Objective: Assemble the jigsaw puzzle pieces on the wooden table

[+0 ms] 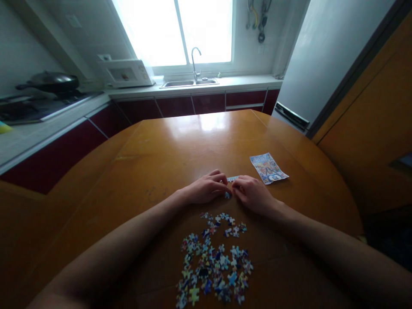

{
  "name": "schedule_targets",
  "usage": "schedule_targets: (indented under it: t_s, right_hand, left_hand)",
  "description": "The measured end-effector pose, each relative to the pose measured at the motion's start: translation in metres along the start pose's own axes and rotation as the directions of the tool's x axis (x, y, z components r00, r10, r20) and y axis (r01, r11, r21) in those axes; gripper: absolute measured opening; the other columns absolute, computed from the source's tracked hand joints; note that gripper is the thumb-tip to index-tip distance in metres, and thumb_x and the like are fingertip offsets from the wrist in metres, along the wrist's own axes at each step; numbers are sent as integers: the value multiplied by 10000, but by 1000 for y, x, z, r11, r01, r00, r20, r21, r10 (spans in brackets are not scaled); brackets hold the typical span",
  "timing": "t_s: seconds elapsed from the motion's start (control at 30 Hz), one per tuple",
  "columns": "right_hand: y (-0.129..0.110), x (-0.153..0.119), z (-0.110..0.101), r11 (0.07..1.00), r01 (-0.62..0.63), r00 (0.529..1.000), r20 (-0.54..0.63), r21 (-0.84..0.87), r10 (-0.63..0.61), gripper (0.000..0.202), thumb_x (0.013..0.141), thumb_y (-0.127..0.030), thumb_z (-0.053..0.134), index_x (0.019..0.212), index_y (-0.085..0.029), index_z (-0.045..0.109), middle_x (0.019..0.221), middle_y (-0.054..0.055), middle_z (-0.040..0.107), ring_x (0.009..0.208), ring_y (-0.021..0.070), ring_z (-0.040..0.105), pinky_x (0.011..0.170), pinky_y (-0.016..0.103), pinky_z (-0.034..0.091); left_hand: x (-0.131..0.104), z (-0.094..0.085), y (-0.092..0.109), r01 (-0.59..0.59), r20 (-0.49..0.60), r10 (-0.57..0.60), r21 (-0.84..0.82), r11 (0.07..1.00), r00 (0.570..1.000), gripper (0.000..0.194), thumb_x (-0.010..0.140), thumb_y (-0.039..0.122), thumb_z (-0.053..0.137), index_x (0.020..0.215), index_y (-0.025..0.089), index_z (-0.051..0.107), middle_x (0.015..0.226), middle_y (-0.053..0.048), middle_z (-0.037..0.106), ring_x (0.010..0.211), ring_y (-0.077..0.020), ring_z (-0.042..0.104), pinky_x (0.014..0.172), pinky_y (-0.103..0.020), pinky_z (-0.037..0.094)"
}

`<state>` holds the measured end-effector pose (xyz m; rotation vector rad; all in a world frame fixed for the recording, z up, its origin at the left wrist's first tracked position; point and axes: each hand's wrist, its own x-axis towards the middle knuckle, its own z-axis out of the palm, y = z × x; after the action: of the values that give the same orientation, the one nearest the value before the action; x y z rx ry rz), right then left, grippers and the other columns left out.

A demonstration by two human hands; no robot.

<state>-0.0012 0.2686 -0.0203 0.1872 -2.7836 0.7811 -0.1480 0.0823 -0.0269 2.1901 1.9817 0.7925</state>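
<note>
A short strip of joined jigsaw pieces [232, 178] lies on the table between my hands. The curved fingers of my left hand [208, 188] are closed about its left end, with the thumb lower down. Just below that thumb sits a single light-blue jigsaw piece [227, 195]. My right hand [254, 195] is at the strip's right end, its fingers curled together in a pinch; whatever is between them is hidden. Nearer to me, a loose heap of jigsaw pieces [222, 262] spreads between my forearms, mixed in blue, yellow and dark colours.
A colourful printed picture sheet [268, 168] lies beyond my right hand on the wooden table [154, 150]. Across the room are a sink [178, 83], a white microwave [127, 73] and a fridge [328, 56]. A lidded pan [53, 81] stands on the stove at left.
</note>
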Motion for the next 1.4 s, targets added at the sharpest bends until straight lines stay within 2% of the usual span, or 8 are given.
schedule_targets:
  t_s: [0.17, 0.4, 0.63, 0.93, 1.1, 1.17, 1.23, 1.4]
  right_hand:
    - [0, 0, 2, 1000, 7, 1000, -3, 22, -7, 141, 926, -157, 561, 817, -190, 643, 855, 52, 663, 839, 188, 593, 771, 310, 440]
    - [2, 1, 4, 999, 5, 999, -33, 52, -3, 130, 911, -147, 573, 816, -193, 649, 842, 50, 662, 825, 186, 601, 759, 310, 447]
    - [-1, 1, 8, 996, 55, 997, -55, 72, -51, 114, 917, -160, 585, 840, -198, 660, 860, 49, 684, 816, 186, 610, 744, 309, 450]
    - [1, 2, 10, 994, 55, 997, -64, 97, -49, 116, 903, -144, 594, 832, -198, 668, 850, 47, 691, 811, 182, 613, 741, 304, 453]
    - [0, 2, 11, 992, 70, 996, -65, 109, -64, 124, 909, -139, 586, 835, -196, 667, 860, 47, 693, 826, 179, 610, 758, 303, 454]
    - [0, 2, 10, 992, 63, 996, -71, 105, -56, 127, 906, -135, 585, 824, -195, 661, 850, 46, 685, 811, 179, 603, 746, 303, 449]
    - [0, 2, 10, 992, 53, 996, -74, 113, -45, 125, 900, -133, 587, 815, -194, 655, 838, 44, 675, 796, 179, 597, 732, 302, 446]
    - [0, 2, 7, 989, 40, 997, -71, 145, -30, 120, 895, -127, 591, 818, -196, 652, 823, 41, 664, 793, 179, 597, 739, 301, 454]
  left_hand:
    - [0, 1, -2, 5, 3, -5, -30, 1000, 1000, 159, 976, 328, 627, 1052, 262, 750, 1051, -74, 645, 1050, -216, 518, 956, -346, 461]
    - [1, 0, -1, 29, -6, -29, -38, 999, 1000, 138, 953, 338, 662, 999, 234, 741, 1081, -77, 650, 1074, -222, 519, 976, -354, 461]
    - [1, -6, 5, 17, 24, -16, -57, 998, 1000, 217, 919, 365, 701, 1101, 250, 728, 1163, -85, 642, 1117, -245, 505, 1016, -392, 443]
    - [3, -5, 6, 45, 1, -45, -128, 991, 999, 141, 898, 328, 716, 989, 223, 734, 1075, -77, 674, 1073, -230, 532, 975, -368, 453]
    - [5, -6, 6, 42, 4, -42, -193, 980, 999, 121, 892, 305, 705, 927, 189, 701, 908, -56, 683, 909, -187, 576, 875, -319, 470]
    - [4, -6, 4, 78, -2, -80, -207, 975, 997, 100, 889, 279, 690, 879, 181, 703, 804, -33, 658, 807, -160, 572, 815, -291, 469]
    - [3, -5, 1, 164, -44, -179, -227, 960, 983, 108, 877, 269, 684, 844, 170, 714, 747, -16, 625, 719, -132, 546, 715, -253, 455]
    - [-1, -8, -10, 367, -180, -434, -311, 876, 883, 161, 871, 297, 680, 844, 144, 721, 707, 9, 623, 611, -84, 477, 576, -199, 378]
